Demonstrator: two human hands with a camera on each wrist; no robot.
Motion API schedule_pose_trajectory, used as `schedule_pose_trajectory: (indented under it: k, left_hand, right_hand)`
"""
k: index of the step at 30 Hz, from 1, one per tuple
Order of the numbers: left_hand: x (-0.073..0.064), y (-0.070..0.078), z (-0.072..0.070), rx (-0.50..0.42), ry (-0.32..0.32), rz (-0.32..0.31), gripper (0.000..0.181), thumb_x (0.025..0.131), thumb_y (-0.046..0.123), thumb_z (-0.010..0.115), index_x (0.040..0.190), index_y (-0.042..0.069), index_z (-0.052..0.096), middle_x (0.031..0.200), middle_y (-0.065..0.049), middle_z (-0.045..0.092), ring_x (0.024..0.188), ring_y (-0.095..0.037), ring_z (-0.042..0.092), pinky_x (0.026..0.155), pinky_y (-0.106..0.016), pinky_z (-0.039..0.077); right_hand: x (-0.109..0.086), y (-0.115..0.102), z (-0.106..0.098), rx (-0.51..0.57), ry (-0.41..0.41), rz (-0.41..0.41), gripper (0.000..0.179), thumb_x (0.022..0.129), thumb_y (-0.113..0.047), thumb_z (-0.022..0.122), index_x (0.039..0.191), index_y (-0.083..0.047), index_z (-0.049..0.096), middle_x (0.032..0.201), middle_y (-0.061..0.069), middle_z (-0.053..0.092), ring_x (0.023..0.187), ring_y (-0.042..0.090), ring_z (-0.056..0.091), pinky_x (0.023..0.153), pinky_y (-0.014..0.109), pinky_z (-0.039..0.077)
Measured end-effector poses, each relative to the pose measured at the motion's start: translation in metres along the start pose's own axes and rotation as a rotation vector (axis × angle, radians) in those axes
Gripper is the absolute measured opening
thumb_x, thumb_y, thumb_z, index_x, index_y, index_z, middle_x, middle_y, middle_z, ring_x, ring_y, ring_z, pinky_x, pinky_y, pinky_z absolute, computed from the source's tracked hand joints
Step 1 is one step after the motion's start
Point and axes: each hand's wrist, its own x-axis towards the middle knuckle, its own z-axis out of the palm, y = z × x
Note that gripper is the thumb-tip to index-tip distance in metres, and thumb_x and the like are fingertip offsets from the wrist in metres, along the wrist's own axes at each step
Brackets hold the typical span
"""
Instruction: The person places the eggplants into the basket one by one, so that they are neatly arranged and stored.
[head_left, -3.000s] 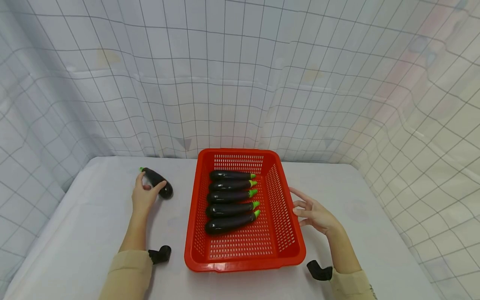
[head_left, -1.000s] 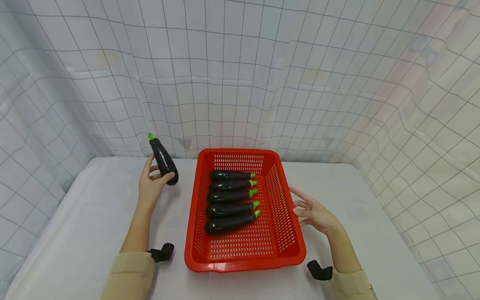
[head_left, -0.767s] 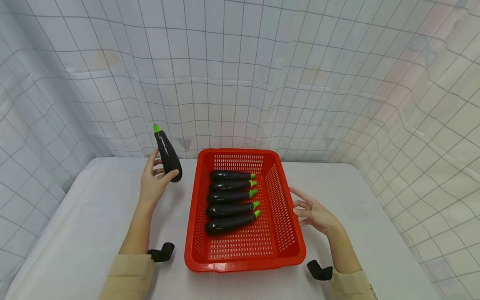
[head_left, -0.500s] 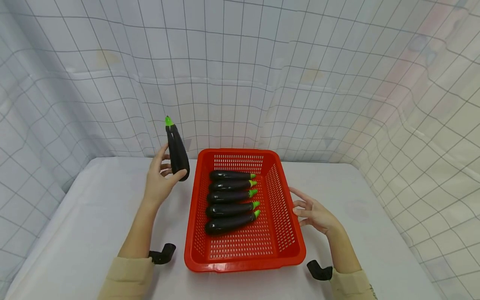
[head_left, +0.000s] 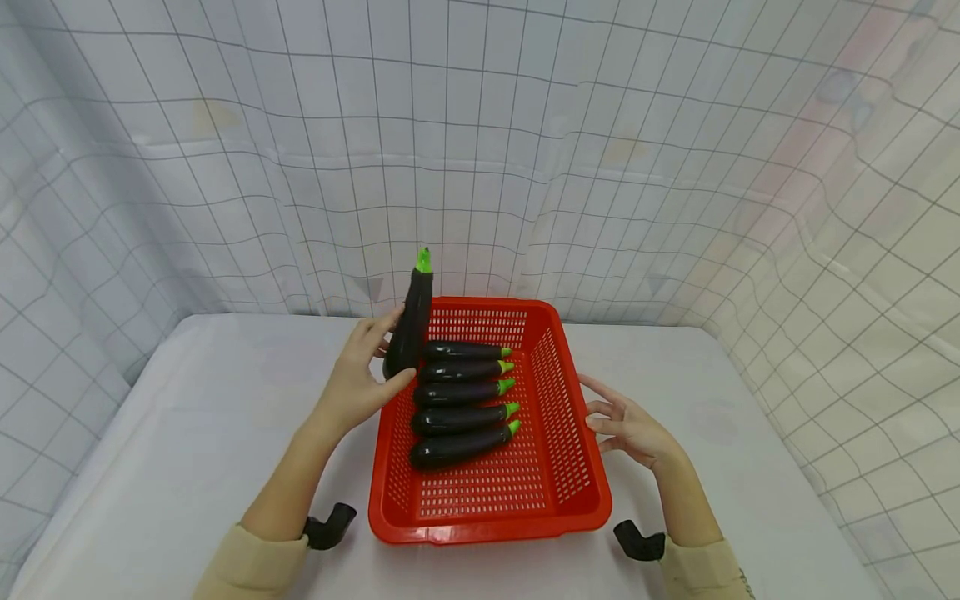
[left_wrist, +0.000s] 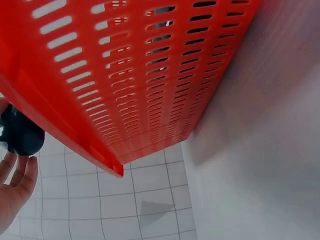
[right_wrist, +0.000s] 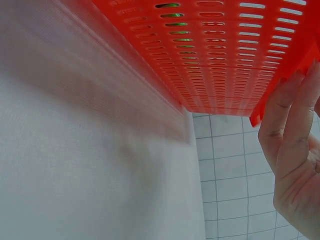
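Observation:
My left hand (head_left: 358, 377) grips a dark eggplant (head_left: 410, 327) between thumb and fingers, above the left rim of the red basket (head_left: 487, 531). Its green stem points up and away. In the left wrist view the rounded end of that eggplant (left_wrist: 25, 134) shows beside the fingertips, level with the basket's rim. Inside the basket several eggplants (head_left: 459, 418) lie in a row, green stems to the right. Against the basket's right rim rest the loosely bent fingers of my right hand (head_left: 630, 429). The right wrist view shows this hand (right_wrist: 295, 145) at the outer side of the rim.
The basket stands on a white-covered table (head_left: 187, 433). A white grid-patterned curtain (head_left: 480, 167) encloses the back and both sides. A black strap piece (head_left: 330, 527) sticks out at the left wrist, and a similar black piece (head_left: 639, 541) at the right wrist.
My left hand has lifted the eggplant off the table on the left and carried it right to the basket's left rim, turning it more upright. The right hand and basket have not moved.

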Motion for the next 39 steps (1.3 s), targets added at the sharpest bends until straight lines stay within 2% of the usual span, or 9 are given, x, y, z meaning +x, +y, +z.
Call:
schedule_pose_trajectory:
  k: [9,17,31,39]
  left_hand:
    - [-0.011,0.013,0.013,0.208,-0.173,0.191,0.075,0.071,0.009,0.074,0.137,0.017,0.041,0.115,-0.012,0.047,0.1,-0.025,0.046,0.08,-0.042,0.048]
    - [-0.021,0.024,0.024,0.35,-0.278,0.426,0.069,0.07,0.013,0.074,0.133,0.015,0.046,0.111,-0.011,0.052,0.088,-0.023,0.05,0.075,-0.035,0.048]
    - [-0.047,0.036,0.042,0.492,-0.538,0.527,0.074,0.068,0.023,0.077,0.135,0.024,0.045,0.112,-0.004,0.051,0.09,-0.017,0.045,0.079,-0.029,0.047]
    - [-0.055,0.038,0.049,0.566,-0.678,0.544,0.067,0.074,0.026,0.073,0.134,0.027,0.046,0.111,-0.002,0.05,0.089,-0.016,0.044,0.081,-0.029,0.045]
  right_hand:
    - [0.002,0.002,-0.002,-0.001,-0.003,-0.006,0.069,0.091,0.0,0.051,0.147,-0.011,0.013,0.099,0.006,0.058,0.083,0.018,0.063,0.063,0.035,0.054]
    - [0.002,0.002,-0.003,-0.008,0.006,0.005,0.069,0.09,0.0,0.051,0.147,-0.012,0.014,0.099,0.006,0.058,0.083,0.018,0.063,0.063,0.035,0.054]
    - [0.001,0.001,-0.001,-0.016,0.021,0.013,0.071,0.09,-0.002,0.054,0.147,-0.013,0.014,0.099,0.005,0.058,0.083,0.018,0.063,0.063,0.035,0.054]
    - [0.001,0.002,-0.001,-0.031,0.033,0.018,0.07,0.09,-0.003,0.054,0.147,-0.013,0.015,0.099,0.005,0.059,0.084,0.018,0.063,0.064,0.036,0.054]
